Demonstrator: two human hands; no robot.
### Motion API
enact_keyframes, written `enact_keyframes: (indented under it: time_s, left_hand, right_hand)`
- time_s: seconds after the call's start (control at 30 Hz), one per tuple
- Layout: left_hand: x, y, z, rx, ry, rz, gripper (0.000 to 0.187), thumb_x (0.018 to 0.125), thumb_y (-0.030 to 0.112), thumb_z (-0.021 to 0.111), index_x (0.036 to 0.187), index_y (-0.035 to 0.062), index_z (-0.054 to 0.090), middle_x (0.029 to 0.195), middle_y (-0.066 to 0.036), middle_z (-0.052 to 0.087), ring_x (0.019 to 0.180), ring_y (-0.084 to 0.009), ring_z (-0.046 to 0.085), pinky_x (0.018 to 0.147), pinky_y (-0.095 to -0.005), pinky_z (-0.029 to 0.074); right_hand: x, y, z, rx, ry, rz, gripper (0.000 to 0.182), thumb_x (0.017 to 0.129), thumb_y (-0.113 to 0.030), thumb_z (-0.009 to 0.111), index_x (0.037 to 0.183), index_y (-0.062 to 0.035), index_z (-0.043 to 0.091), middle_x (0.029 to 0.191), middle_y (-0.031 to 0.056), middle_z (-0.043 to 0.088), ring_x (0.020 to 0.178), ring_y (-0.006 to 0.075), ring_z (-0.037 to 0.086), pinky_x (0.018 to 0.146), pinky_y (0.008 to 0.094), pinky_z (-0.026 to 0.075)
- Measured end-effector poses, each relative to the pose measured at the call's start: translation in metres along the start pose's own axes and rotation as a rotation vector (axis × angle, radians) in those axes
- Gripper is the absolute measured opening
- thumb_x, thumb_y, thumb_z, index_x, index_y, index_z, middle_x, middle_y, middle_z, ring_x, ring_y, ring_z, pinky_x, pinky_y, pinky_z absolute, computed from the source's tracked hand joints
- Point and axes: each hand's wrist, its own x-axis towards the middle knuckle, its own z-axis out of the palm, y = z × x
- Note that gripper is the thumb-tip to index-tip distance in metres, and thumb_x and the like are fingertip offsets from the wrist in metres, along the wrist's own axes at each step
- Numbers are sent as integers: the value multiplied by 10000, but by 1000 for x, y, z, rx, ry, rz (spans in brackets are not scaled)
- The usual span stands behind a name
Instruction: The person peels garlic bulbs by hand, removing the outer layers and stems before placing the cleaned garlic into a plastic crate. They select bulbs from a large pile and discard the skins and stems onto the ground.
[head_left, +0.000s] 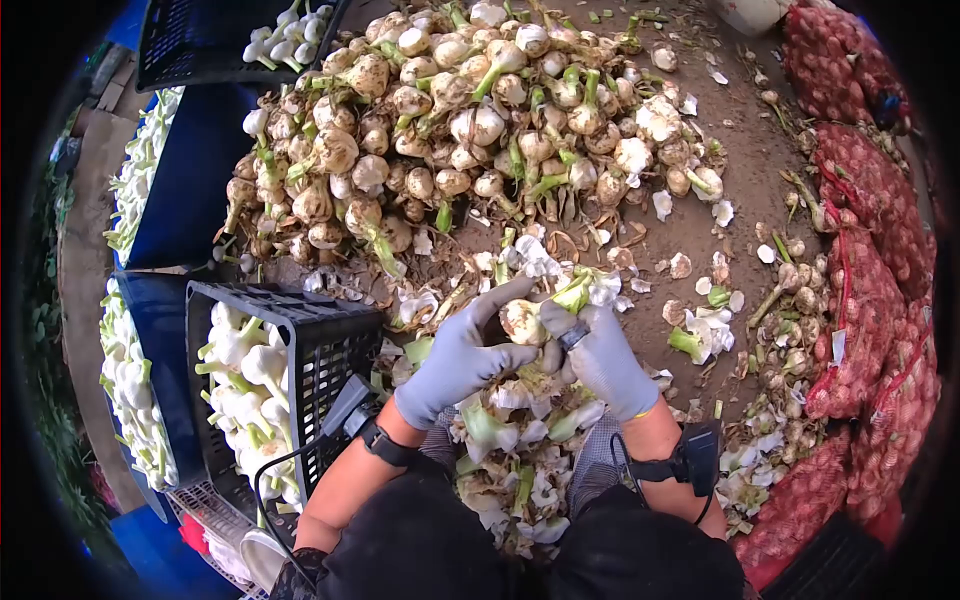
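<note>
A garlic bulb (520, 322) with a yellowish, soil-marked skin is between my hands, above the peelings by my knees. My left hand (462, 358), in a grey glove, has its thumb and fingers curled round the bulb. My right hand (608, 362), gloved alike, is closed at the bulb's stalk side, against the green and white stalk skin (577, 292). A small dark band (573, 336) shows at its fingers; I cannot make out what it is. Loose garlic skins (510, 455) lie beneath both hands.
A large heap of unpeeled garlic (430, 130) lies ahead. At left stand a black crate (335, 320) of cleaned bulbs and blue bins (165, 330) with more. Another black crate (195, 50) is at the upper left. Red mesh sacks (865, 300) line the right.
</note>
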Motion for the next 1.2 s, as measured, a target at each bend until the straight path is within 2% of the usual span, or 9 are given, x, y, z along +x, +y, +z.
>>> enact_keyframes:
  time_s: [0.2,0.5,0.63,0.7,0.93,0.97,1.1,1.17,1.2]
  left_hand:
    - [2,-4,3,-622,9,-173,743,755,56,800,1406,62,440,1186,-44,611,919,-107,633,778,-244,536]
    - [2,-16,4,-744,21,-228,685,955,530,512,1461,95,355,923,-32,640,642,-92,597,512,-188,423]
    - [0,-8,3,-724,-20,-213,608,979,415,545,1470,151,301,1022,-58,613,614,-106,566,539,-199,446]
    - [6,-1,3,-425,-36,-298,701,924,382,649,1460,121,279,995,-52,621,625,-118,587,544,-225,471]
    - [2,-40,-32,154,159,111,642,967,550,478,1229,-32,550,1064,-89,645,958,-132,595,822,-266,478]
    - [11,-12,-19,85,290,-125,615,975,517,486,1241,-33,558,1077,-104,642,986,-167,599,863,-299,478]
    - [8,5,-9,471,98,382,552,906,414,659,1238,-19,577,1100,-91,635,1045,-168,583,921,-311,469]
    - [7,-11,-12,604,67,357,547,850,386,741,1203,-6,596,1122,-82,637,1037,-161,595,909,-292,474]
    - [6,-23,-16,245,4,179,514,841,375,747,1175,6,620,1165,-87,609,1054,-175,595,912,-300,475]
  right_hand:
    - [-7,-2,4,9,-47,99,329,993,-293,530,989,22,623,670,57,639,504,83,546,467,226,442]
    - [-6,14,13,-1089,254,-589,194,876,-168,612,813,11,656,710,168,640,704,381,632,686,440,505]
    - [5,35,17,-691,280,-572,180,886,-156,621,868,17,670,816,175,672,777,295,670,724,374,511]
    - [7,30,17,211,54,-270,182,891,-124,633,953,43,668,909,157,691,836,180,659,729,319,505]
    - [1,36,20,47,9,-112,184,882,-10,576,1043,64,622,929,107,692,837,148,638,740,301,510]
    - [-6,37,25,225,-94,-50,186,875,-14,580,1036,70,619,926,116,691,838,154,642,742,307,510]
    - [1,53,18,-214,-1,-240,257,821,36,572,1075,49,608,982,149,687,870,170,652,755,327,515]
    - [-6,40,21,-115,-6,-344,261,802,11,570,1056,30,627,940,166,690,837,232,675,729,368,526]
    - [-8,36,17,-393,23,-349,236,804,-10,565,1028,18,637,914,174,690,815,272,679,721,394,529]
